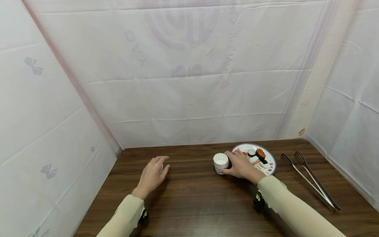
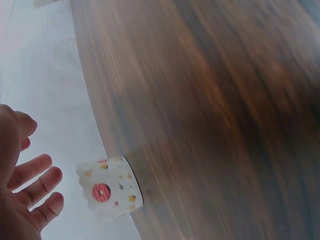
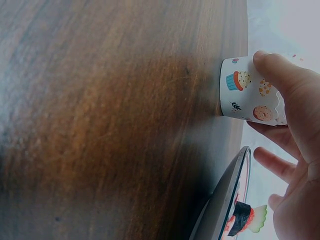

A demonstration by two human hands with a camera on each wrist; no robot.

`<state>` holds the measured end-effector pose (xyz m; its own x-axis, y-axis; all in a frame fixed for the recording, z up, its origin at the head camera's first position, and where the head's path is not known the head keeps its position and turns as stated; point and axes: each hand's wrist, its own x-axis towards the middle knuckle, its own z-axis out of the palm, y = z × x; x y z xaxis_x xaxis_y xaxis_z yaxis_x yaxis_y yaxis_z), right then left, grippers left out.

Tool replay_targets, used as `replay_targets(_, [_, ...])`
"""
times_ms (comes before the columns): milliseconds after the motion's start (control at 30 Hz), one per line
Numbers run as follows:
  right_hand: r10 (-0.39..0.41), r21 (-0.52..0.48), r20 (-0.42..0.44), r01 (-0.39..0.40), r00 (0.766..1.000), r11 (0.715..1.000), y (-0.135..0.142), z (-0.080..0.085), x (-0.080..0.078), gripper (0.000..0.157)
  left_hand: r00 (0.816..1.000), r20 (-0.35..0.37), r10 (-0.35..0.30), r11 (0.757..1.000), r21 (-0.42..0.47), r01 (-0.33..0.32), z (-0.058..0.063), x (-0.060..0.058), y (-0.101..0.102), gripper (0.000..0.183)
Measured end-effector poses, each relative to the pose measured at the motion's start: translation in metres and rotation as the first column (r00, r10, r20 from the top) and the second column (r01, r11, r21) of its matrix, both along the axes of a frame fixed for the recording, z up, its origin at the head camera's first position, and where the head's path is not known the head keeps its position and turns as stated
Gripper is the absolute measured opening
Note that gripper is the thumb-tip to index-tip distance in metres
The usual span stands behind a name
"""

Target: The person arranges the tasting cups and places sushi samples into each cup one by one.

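My right hand (image 1: 240, 165) holds a white paper baking cup (image 1: 220, 163) with a scalloped rim. In the right wrist view, the thumb lies along the near side of this cup (image 3: 245, 90), which has cupcake and cookie prints; a finger is behind it. Its base is at the tabletop. On the left, my left hand (image 1: 151, 174) hovers with fingers spread and holds nothing. Beyond those fingers, a second baking cup (image 2: 111, 189) with a doughnut print stands on the table, apart from them; in the head view the hand hides most of it.
Right behind my right hand is a round plate (image 1: 272, 158) bearing several sushi pieces (image 1: 260, 153). Farther right, metal tongs (image 1: 315, 181) lie with their slotted heads toward the back. White printed cloth (image 1: 183, 98) walls in the wooden table (image 1: 192, 204) at the back and sides.
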<state>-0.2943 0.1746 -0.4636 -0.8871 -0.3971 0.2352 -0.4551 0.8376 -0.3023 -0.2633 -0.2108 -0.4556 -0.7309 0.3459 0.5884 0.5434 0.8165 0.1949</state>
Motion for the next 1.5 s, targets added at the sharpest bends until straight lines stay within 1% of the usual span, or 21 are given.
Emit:
replay_targets(200, [0.001, -0.005, -0.014, -0.001, 1.000, 1.000, 0.001, 0.000, 0.000, 0.065, 0.998, -0.056, -0.035, 0.999, -0.015, 0.034, 0.002, -0.002, 0.018, 0.028])
replay_targets(333, [0.002, -0.006, -0.015, -0.002, 1.000, 1.000, 0.001, -0.001, 0.000, 0.064, 0.996, -0.069, -0.065, 0.998, -0.015, 0.064, 0.002, -0.004, 0.031, 0.028])
replay_targets(600, [-0.011, 0.002, -0.008, 0.011, 1.000, 1.000, 0.001, 0.001, 0.000, 0.066, 0.993, -0.042, -0.114, 0.993, -0.023, 0.113, 0.008, -0.006, 0.057, 0.025])
replay_targets(867, [-0.010, 0.004, -0.003, 0.010, 1.000, 1.000, 0.002, 0.000, -0.002, 0.066, 0.986, -0.020, -0.164, 0.985, -0.051, 0.163, 0.015, -0.010, 0.085, 0.022])
replay_targets(1200, [-0.020, 0.005, -0.021, 0.020, 1.000, 1.000, 0.003, -0.002, -0.003, 0.065, 0.978, 0.013, -0.209, 0.974, -0.087, 0.209, 0.016, -0.013, 0.120, 0.022])
replay_targets(1333, [-0.022, 0.008, -0.015, 0.022, 1.000, 1.000, 0.002, -0.002, -0.003, 0.066, 0.972, 0.029, -0.231, 0.968, -0.094, 0.233, 0.017, -0.012, 0.129, 0.021])
replay_targets(1500, [-0.028, 0.008, -0.010, 0.028, 1.000, 1.000, 0.002, -0.001, -0.003, 0.065, 0.968, 0.027, -0.250, 0.962, -0.104, 0.251, 0.015, -0.013, 0.136, 0.017])
